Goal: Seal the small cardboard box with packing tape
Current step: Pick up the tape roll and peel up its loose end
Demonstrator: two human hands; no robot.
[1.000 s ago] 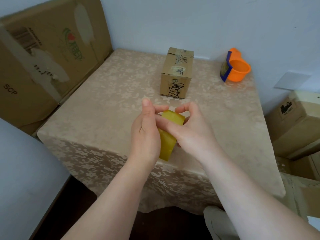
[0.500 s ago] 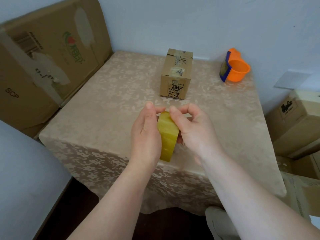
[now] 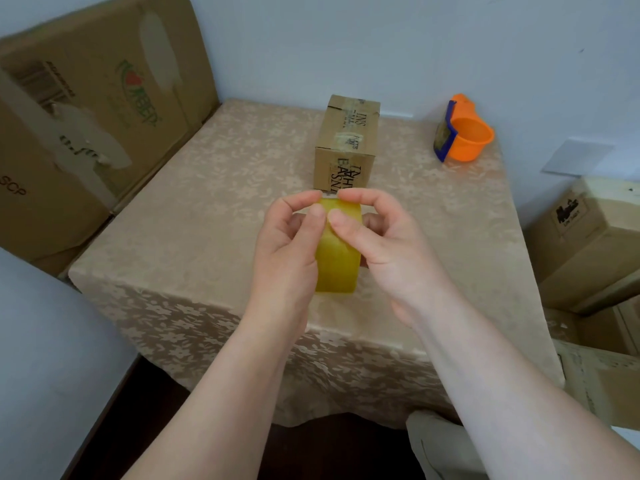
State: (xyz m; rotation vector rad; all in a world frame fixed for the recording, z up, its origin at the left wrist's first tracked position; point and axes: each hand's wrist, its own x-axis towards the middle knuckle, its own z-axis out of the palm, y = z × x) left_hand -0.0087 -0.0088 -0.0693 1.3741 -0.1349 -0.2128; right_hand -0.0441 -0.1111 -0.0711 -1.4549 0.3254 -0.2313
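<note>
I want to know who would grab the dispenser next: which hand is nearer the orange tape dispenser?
Right. The right hand is on the roll of tape, on the side toward the orange tape dispenser at the table's far right. The left hand holds the roll's other side, farther away.

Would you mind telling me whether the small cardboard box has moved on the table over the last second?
No. The small cardboard box keeps its place beside the orange cup.

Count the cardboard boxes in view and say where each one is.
At least 4: a small box on the table, a large box leaning at the left wall, and two boxes at the right edge. More may be hidden there.
</note>
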